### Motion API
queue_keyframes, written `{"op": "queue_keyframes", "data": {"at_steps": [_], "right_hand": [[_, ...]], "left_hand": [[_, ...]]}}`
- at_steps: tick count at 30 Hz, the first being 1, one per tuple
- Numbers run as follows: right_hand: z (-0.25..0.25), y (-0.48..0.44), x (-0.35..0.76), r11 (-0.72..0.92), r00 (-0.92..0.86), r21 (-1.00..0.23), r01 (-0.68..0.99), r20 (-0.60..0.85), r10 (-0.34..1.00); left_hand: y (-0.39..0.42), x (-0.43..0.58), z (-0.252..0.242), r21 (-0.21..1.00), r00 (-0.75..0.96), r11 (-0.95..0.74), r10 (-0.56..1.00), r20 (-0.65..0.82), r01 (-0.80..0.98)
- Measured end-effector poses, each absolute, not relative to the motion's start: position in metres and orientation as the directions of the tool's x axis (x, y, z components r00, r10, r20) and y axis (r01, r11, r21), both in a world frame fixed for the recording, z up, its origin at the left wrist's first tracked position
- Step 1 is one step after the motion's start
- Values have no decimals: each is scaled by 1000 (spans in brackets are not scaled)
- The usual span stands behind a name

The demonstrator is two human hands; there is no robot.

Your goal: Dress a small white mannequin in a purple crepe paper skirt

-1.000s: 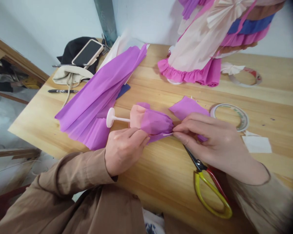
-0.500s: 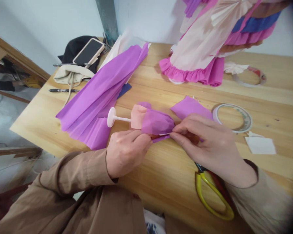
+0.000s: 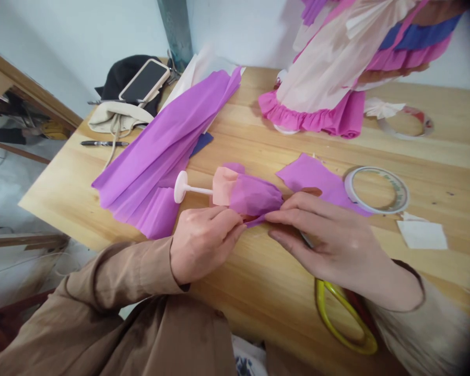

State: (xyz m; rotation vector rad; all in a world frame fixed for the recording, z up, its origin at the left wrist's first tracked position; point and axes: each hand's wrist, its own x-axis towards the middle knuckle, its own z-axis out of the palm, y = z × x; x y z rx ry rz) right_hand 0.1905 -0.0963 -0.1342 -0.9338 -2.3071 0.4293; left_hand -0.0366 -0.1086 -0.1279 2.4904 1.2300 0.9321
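A white stem with a round base [image 3: 181, 187] lies on its side, its other end wrapped in peach paper [image 3: 223, 185] and purple crepe paper [image 3: 254, 194]. My left hand [image 3: 207, 237] is closed, pinching the lower edge of this wrapping between thumb and forefinger. At the wrapping's right end is my right hand [image 3: 321, 235], its index fingertip touching a narrow purple paper edge. The thumb is apart from the fingers, with a gap between. Behind this hand lies a loose purple paper piece [image 3: 317, 177]. Yellow-handled scissors [image 3: 342, 318] lie below it, blades hidden.
A large pleated purple sheet [image 3: 160, 156] lies at left, near a pen [image 3: 104, 143], a phone [image 3: 144, 81] and a beige cloth pouch [image 3: 119, 117]. Tape rolls [image 3: 350, 196] and a white paper piece [image 3: 423, 233] are at right. A layered paper dress [image 3: 317, 78] stands behind.
My right thumb and index finger have parted from a pinch on the purple paper's edge. My left hand keeps its pinch. The view has shifted slightly.
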Motion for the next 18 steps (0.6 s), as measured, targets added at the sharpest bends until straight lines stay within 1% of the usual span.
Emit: {"op": "queue_keyframes", "data": {"at_steps": [4, 11, 18], "right_hand": [[-138, -95, 188, 692, -575, -493, 527, 393, 718], [-142, -94, 187, 669, -573, -529, 522, 363, 735], [-128, -95, 188, 604, -552, -660, 447, 328, 767]], "left_hand": [[-109, -36, -128, 433, 459, -642, 761, 458, 633], [-110, -36, -129, 433, 471, -642, 763, 444, 633], [-110, -37, -131, 425, 471, -636, 767, 436, 644]]}}
